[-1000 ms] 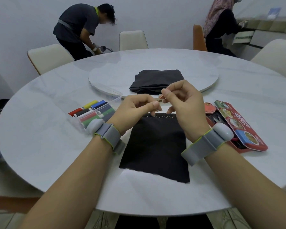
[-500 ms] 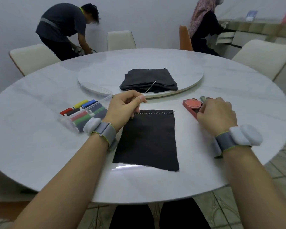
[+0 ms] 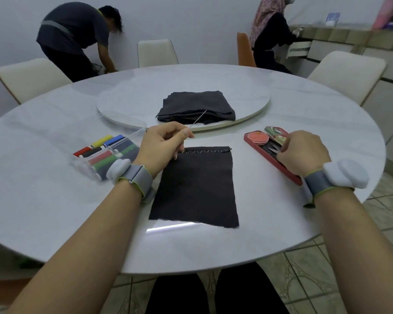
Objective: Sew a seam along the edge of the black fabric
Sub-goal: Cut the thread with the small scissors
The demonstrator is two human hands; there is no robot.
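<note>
A black fabric (image 3: 195,189) rectangle lies flat on the white round table (image 3: 55,189) in front of me. A row of light slanted stitches (image 3: 204,151) runs along its far edge. My left hand (image 3: 163,143) rests at the fabric's far left corner and pinches a thin needle (image 3: 199,118) that points up and to the right. My right hand (image 3: 304,152) is off the fabric, over an open red sewing kit case (image 3: 256,141). Its fingers are curled into the case, and what they touch is hidden.
A clear box of coloured thread spools (image 3: 107,152) sits left of the fabric. A folded stack of dark cloth (image 3: 195,107) lies on the round turntable (image 3: 247,91) beyond. Chairs ring the table, and two people (image 3: 77,37) stand at the far wall.
A second ago both hands were together above the fabric's far edge. My right hand has let go and moved right to the red case. My left hand keeps the needle.
</note>
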